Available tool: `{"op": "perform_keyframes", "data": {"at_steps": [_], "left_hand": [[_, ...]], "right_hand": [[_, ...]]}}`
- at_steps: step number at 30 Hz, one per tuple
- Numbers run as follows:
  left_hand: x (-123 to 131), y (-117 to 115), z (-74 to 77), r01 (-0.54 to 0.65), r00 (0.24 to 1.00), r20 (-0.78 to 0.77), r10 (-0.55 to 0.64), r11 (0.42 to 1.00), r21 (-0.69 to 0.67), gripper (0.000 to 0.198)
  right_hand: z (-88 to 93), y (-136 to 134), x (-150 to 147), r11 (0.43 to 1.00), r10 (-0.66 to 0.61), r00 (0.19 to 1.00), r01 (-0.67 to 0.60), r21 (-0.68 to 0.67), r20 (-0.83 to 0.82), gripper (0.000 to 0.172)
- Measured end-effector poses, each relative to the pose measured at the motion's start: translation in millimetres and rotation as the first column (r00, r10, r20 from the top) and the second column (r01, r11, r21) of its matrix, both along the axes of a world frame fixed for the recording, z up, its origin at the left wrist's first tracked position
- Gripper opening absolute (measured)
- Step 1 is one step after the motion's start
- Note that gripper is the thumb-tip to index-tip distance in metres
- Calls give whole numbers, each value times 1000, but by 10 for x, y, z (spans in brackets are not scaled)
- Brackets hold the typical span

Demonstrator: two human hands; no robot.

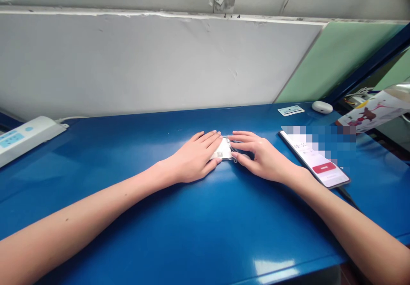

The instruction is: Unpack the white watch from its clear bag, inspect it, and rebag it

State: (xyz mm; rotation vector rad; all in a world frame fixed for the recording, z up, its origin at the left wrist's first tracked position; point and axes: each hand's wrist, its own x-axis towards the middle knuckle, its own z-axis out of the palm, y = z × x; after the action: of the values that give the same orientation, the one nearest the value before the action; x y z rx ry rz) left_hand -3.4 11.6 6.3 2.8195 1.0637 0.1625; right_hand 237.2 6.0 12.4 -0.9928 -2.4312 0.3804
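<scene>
A small white card-like item (225, 149) with a square printed code lies on the blue table, in what looks like a clear plastic sleeve. My left hand (200, 155) rests flat over its left part, fingers stretched out and thumb along the near edge. At the item's right end is my right hand (256, 152), its fingers slightly bent and apart from the thumb. Something dark with a small metal bit (235, 160) shows between the right thumb and fingers; its kind is not clear.
To the right lies a phone (320, 161) with a cable (349, 197) at its lower end. Behind it are a printed card (291, 110), a white earbud case (322, 107) and a printed container (374, 110). A white power strip (32, 135) is at far left. A wall (144, 63) borders the back.
</scene>
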Motion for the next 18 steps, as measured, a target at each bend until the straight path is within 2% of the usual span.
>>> {"op": "perform_keyframes", "data": {"at_steps": [5,13,18], "left_hand": [[0,-2,1,7,1000,20,-7,1000,7,56],[-1,9,-49,8,1000,12,-8,1000,17,55],[-1,10,-61,27,999,24,-27,999,30,55]], "right_hand": [[-19,3,-28,998,34,999,-34,46,0,31],[-35,-48,-89,978,63,986,-91,188,151,36],[-34,-79,-140,960,76,982,-118,253,172,34]]}}
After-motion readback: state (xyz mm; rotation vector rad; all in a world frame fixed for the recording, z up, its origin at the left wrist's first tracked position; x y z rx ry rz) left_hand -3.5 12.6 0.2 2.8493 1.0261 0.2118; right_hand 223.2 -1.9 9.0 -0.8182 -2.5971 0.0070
